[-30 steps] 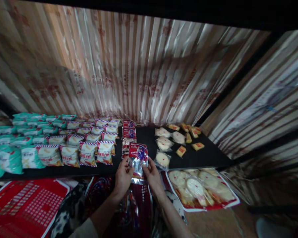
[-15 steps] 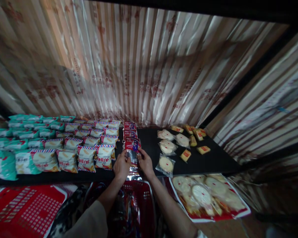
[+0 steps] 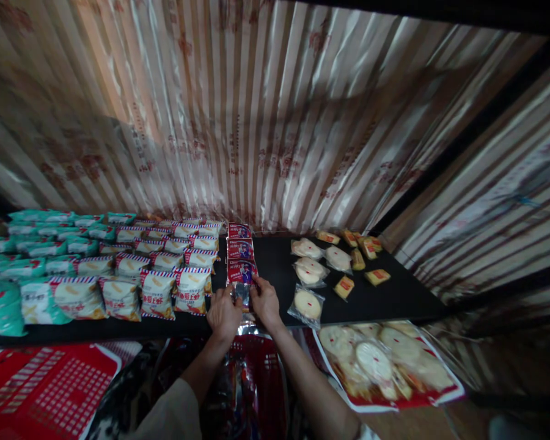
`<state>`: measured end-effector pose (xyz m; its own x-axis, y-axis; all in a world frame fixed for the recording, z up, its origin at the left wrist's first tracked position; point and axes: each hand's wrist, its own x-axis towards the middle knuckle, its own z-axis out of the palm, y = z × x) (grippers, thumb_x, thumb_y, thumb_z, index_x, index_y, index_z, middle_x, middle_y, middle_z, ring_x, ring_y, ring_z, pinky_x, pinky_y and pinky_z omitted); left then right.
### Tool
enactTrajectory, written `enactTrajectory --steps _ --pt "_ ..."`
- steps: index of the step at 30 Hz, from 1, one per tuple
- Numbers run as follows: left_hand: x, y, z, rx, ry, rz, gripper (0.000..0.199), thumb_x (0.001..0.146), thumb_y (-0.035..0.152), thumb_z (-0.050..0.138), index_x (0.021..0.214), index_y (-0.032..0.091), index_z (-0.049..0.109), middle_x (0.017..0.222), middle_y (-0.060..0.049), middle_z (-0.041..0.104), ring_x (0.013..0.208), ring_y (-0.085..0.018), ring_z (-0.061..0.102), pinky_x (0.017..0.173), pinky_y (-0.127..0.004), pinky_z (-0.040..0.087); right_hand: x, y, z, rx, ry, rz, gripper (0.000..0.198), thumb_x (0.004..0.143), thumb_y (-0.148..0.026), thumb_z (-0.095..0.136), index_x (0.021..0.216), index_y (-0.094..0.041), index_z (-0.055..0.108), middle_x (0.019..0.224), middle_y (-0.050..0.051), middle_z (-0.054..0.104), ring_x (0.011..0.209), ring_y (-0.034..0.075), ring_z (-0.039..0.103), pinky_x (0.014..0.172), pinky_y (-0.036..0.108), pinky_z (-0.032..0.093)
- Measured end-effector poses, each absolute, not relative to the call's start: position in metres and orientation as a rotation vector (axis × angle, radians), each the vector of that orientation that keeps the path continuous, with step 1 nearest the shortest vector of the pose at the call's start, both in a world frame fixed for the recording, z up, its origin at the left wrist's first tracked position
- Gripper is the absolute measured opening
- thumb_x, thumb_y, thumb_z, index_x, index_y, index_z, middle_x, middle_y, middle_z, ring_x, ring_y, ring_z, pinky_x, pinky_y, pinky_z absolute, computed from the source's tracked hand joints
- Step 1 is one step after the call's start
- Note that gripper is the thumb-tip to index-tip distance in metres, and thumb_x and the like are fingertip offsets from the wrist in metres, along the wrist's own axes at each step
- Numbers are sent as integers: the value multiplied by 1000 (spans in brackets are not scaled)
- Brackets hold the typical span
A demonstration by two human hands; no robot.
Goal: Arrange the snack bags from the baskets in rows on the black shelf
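A red and silver snack packet [image 3: 241, 272] lies on the black shelf, at the near end of a column of similar red packets [image 3: 239, 249] running back towards the wall. My left hand [image 3: 224, 311] grips its left edge with bent fingers. On the opposite side, my right hand [image 3: 265, 304] has its fingers closed on the right edge. Part of the packet's lower half is covered by my fingers. Just left of my left hand stand rows of white snack bags with striped tops [image 3: 190, 289].
Teal bags [image 3: 41, 302] fill the shelf's left end. Round wrapped pastries [image 3: 307, 304] and small yellow packs [image 3: 377, 277] lie on the black shelf [image 3: 394, 299] to the right. Below are a red basket [image 3: 68, 379], a dark red basket [image 3: 275, 366] and a tray of pastries [image 3: 376, 360].
Both hands have drawn slightly nearer together at the packet, which now lies flatter and more in line with the column. The camera view has shifted a little.
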<state>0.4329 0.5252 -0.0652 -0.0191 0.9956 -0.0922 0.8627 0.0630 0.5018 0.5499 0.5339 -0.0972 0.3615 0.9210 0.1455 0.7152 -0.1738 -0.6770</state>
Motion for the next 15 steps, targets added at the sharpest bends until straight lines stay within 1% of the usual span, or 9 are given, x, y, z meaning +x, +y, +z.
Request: enactTrajectory --steps 6,10,15 --pt "431 525 -70 1874 1937 437 38 83 32 49 119 21 56 107 -8 60 109 -24 50 84 -33 45 542 529 -92 -2065 -1462 359 42 82 -22 46 121 -15 58 120 10 61 111 23 53 96 31 40" --pt "431 526 -73 1882 1945 430 37 83 33 49 117 22 57 105 -7 59 108 -24 50 84 -32 44 541 528 -93 -2108 -1481 377 42 81 -23 46 122 -17 58 120 9 59 113 23 50 95 31 39" --pt "430 527 -74 1868 1925 433 39 82 33 49 119 23 56 110 -8 58 110 -24 49 85 -33 44 542 527 -100 -2102 -1446 375 43 81 -24 48 122 -18 57 123 9 56 113 24 48 95 33 38"
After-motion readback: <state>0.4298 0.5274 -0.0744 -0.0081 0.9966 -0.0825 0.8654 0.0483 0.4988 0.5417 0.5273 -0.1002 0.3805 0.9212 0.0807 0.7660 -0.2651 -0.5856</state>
